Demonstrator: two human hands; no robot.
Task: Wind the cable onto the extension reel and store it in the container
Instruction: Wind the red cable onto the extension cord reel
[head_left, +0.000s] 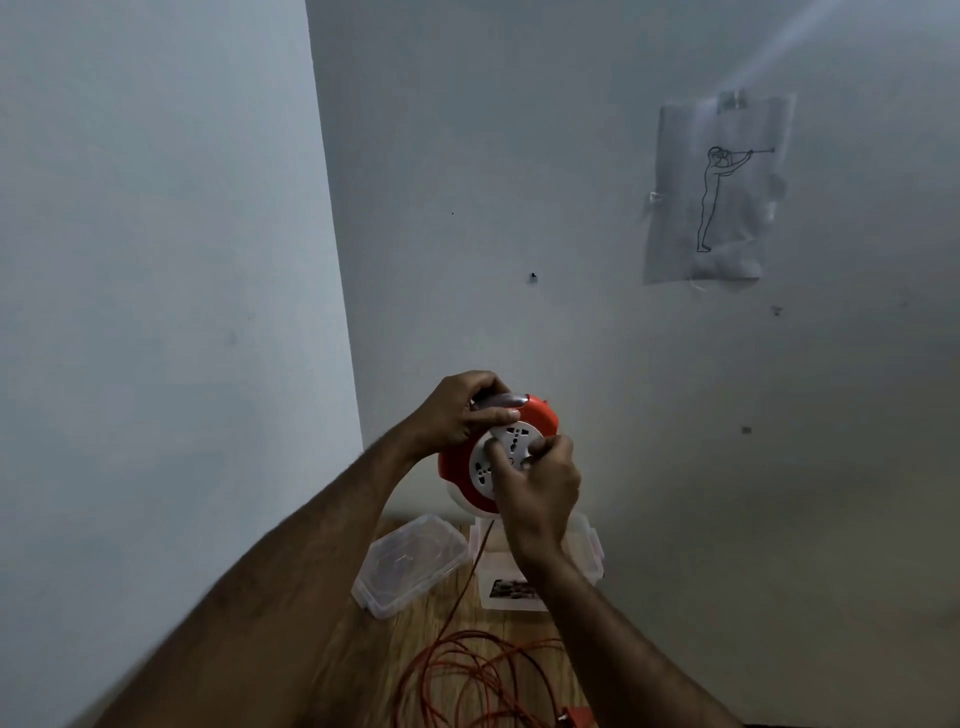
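Reel (498, 452) between both raised hands

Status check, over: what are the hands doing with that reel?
Left hand grips reel rim; right hand at its white hub. Orange cable mostly loose on table. Container open, lid beside it.

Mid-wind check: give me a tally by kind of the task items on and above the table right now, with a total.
Red and white round plastic extension reel, held up by both hands: 1
Thin orange cable, loose loops on the wooden table: 1
Clear plastic container: 1
Clear plastic clip-lock lid, lying beside the container: 1
Total: 4
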